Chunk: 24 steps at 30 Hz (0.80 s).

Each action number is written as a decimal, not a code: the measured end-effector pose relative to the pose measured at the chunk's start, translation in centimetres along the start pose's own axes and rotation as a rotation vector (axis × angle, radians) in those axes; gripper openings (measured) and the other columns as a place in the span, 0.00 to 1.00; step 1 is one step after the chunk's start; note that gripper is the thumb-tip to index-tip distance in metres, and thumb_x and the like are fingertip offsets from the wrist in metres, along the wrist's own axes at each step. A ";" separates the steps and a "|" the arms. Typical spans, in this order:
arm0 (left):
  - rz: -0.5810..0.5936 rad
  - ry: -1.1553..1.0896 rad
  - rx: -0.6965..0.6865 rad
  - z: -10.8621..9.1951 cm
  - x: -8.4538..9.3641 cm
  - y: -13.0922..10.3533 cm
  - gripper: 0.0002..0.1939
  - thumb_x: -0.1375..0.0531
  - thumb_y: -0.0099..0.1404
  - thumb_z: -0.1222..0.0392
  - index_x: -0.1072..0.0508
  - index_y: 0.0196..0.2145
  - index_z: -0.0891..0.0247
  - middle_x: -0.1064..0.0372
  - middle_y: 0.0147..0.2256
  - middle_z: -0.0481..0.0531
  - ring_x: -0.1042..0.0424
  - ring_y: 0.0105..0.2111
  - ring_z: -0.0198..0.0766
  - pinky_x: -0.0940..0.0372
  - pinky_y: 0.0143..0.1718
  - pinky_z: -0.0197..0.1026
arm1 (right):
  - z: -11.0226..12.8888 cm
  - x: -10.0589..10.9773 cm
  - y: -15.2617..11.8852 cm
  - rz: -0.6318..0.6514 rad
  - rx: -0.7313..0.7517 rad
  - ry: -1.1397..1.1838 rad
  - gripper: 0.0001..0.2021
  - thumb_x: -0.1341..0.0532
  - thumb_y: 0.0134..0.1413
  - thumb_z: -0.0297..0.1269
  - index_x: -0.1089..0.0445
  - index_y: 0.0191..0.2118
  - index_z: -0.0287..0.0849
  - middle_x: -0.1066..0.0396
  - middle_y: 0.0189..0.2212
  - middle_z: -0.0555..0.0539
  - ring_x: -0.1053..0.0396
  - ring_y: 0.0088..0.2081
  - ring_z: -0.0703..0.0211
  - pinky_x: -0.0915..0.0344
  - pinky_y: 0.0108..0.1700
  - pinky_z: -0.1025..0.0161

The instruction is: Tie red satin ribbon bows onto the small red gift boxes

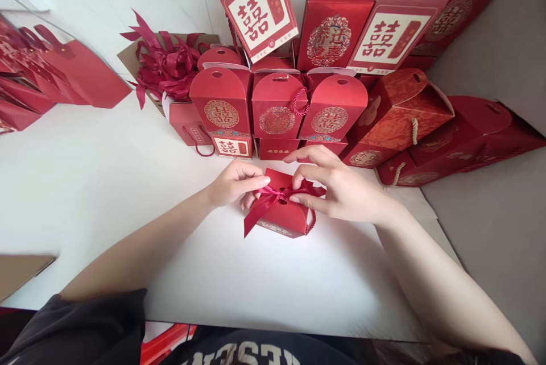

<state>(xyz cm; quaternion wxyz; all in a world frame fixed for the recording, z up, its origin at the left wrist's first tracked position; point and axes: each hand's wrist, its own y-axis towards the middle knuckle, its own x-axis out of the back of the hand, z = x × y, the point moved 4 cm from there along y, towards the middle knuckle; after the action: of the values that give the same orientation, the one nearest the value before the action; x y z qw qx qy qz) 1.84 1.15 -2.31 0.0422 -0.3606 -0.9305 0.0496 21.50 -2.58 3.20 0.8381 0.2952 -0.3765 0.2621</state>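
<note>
In front of me on the white table stands a small red gift box (290,220) with gold print on its side and a twisted cord at its right. A dark red satin ribbon (267,206) is knotted in a bow at its top, one tail hanging down the front left. My left hand (236,184) pinches the ribbon's left loop between thumb and fingers. On the other side, my right hand (336,189) has its thumb and index finger closed on the right part of the bow, while its other fingers stretch out over the box.
Behind the box stand several stacked red gift boxes (222,98). A cardboard box (130,61) full of red ribbons (170,66) is at the back left. Red bags (89,72) lie far left. A grey wall (490,223) bounds the right side. Brown cardboard (23,274) lies near left.
</note>
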 end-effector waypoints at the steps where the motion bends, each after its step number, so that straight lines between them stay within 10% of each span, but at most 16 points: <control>1: -0.020 0.006 -0.015 0.0 0.0 0.0 0.20 0.39 0.64 0.54 0.32 0.19 0.68 0.35 0.12 0.46 0.37 0.10 0.27 0.42 0.12 0.27 | 0.0 -0.1 0.0 -0.001 -0.008 -0.013 0.02 0.39 0.59 0.35 0.31 0.36 0.44 0.36 0.54 0.41 0.39 0.57 0.47 0.40 0.57 0.49; 16: -0.190 0.096 0.049 0.6 0.1 0.2 0.20 0.39 0.62 0.56 0.37 0.16 0.65 0.38 0.09 0.44 0.40 0.08 0.27 0.45 0.09 0.28 | -2.7 -0.6 0.2 -0.013 -0.311 0.212 0.20 0.42 0.62 0.45 0.29 0.21 0.42 0.33 0.57 0.44 0.36 0.58 0.50 0.41 0.58 0.53; 24: -0.203 0.051 -0.025 0.8 1.4 0.4 0.21 0.40 0.62 0.55 0.38 0.15 0.65 0.43 0.08 0.42 0.44 0.07 0.25 0.49 0.09 0.27 | -5.6 1.3 -2.0 0.286 -0.458 0.093 0.15 0.44 0.60 0.45 0.25 0.29 0.44 0.23 0.39 0.46 0.26 0.40 0.50 0.35 0.43 0.57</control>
<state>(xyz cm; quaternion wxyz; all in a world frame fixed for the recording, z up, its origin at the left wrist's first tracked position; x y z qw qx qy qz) 1.03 2.33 -3.05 0.0664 -0.2661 -0.9614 0.0243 26.26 0.15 0.61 0.8538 0.0295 -0.4248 0.2993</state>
